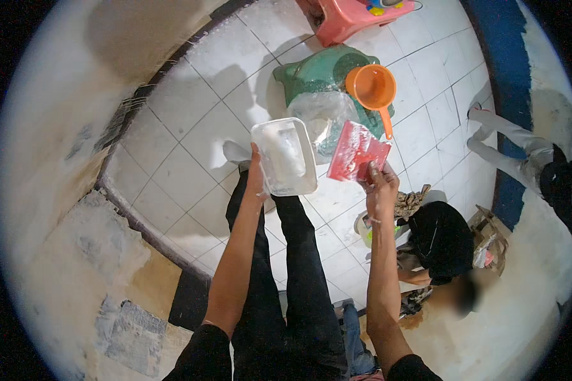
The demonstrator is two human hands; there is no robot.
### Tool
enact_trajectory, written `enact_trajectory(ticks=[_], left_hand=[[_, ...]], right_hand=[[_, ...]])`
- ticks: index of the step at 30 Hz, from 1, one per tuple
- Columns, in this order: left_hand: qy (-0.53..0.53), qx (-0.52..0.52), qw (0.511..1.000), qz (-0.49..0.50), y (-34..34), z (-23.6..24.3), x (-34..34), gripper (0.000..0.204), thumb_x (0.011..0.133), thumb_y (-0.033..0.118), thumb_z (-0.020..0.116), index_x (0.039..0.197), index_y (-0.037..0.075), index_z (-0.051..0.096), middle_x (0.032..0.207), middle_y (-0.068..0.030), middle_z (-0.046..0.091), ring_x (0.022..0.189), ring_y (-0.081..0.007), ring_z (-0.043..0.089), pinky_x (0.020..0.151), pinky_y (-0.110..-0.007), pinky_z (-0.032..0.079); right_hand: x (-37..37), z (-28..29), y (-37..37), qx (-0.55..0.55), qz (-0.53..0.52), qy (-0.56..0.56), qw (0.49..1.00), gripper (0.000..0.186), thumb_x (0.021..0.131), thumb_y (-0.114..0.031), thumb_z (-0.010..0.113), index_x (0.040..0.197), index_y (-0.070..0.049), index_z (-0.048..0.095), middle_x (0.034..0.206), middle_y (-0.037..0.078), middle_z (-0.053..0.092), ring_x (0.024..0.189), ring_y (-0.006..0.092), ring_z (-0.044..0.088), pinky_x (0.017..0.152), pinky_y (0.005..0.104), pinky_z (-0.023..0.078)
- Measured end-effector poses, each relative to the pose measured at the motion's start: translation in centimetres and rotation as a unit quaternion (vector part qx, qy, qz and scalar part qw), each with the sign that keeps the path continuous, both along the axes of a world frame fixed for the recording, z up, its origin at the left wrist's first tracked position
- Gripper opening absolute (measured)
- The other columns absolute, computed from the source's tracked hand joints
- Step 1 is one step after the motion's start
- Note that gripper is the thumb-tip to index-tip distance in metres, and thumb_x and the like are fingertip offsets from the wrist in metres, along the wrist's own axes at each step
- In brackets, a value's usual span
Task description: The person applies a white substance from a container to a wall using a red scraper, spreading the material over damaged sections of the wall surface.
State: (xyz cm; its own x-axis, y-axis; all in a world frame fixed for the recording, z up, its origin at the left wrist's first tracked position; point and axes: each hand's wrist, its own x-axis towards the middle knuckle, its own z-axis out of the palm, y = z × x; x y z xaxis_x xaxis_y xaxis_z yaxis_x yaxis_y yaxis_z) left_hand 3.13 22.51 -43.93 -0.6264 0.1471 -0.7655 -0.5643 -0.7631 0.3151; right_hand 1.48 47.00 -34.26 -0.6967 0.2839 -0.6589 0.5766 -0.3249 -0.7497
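My left hand [258,178] grips the near edge of a clear rectangular plastic tub [285,156] smeared inside with white paste. My right hand [380,188] holds a red flat plastic scraper [356,152] by its lower edge, its blade dusted white, just right of the tub. The two are held apart over the white tiled floor [184,146]. My dark trouser legs [286,273] show below the hands.
Ahead stand a green plastic stool [311,71] with a clear plastic bag [324,114] and an orange dipper [372,89], and a pink stool [346,18]. A person in black [442,244] crouches at my right. A patched wall [63,209] curves on the left.
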Motion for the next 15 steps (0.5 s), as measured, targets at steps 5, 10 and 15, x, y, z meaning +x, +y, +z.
enact_trajectory(ticks=[5, 10, 15], left_hand=[[0.018, -0.025, 0.999, -0.032, -0.4, -3.5, -1.5, 0.074, 0.092, 0.06, 0.039, 0.14, 0.004, 0.033, 0.135, -0.0134, 0.047, 0.123, -0.0267, 0.047, 0.104, -0.041, 0.04], [-0.019, -0.006, 1.0, -0.024, 0.2, -6.8, -1.9, 0.067, 0.095, 0.055, 0.04, 0.137, 0.003, 0.037, 0.13, -0.0142, 0.05, 0.119, -0.0271, 0.051, 0.099, -0.043, 0.044], [-0.02, 0.008, 1.0, -0.021, 1.6, -9.3, -1.5, 0.066, 0.094, 0.054, 0.042, 0.136, 0.003, 0.039, 0.129, -0.0141, 0.051, 0.116, -0.0268, 0.054, 0.097, -0.043, 0.046]], right_hand=[[0.4, -8.1, 3.6, 0.015, 0.042, -0.003, 0.999, 0.026, 0.092, -0.012, 0.055, 0.114, 0.002, 0.057, 0.099, 0.007, 0.065, 0.083, 0.0154, 0.064, 0.078, 0.0337, 0.055], [0.7, -13.8, 2.8, 0.078, 0.055, 0.05, 0.994, 0.022, 0.093, -0.012, 0.054, 0.106, 0.005, 0.059, 0.095, 0.008, 0.064, 0.082, 0.0137, 0.062, 0.069, 0.0308, 0.053], [-0.7, -15.6, 0.8, 0.332, 0.191, 0.096, 0.919, 0.013, 0.088, -0.009, 0.056, 0.095, 0.002, 0.062, 0.075, 0.016, 0.064, 0.069, 0.0221, 0.064, 0.061, 0.0332, 0.047]])
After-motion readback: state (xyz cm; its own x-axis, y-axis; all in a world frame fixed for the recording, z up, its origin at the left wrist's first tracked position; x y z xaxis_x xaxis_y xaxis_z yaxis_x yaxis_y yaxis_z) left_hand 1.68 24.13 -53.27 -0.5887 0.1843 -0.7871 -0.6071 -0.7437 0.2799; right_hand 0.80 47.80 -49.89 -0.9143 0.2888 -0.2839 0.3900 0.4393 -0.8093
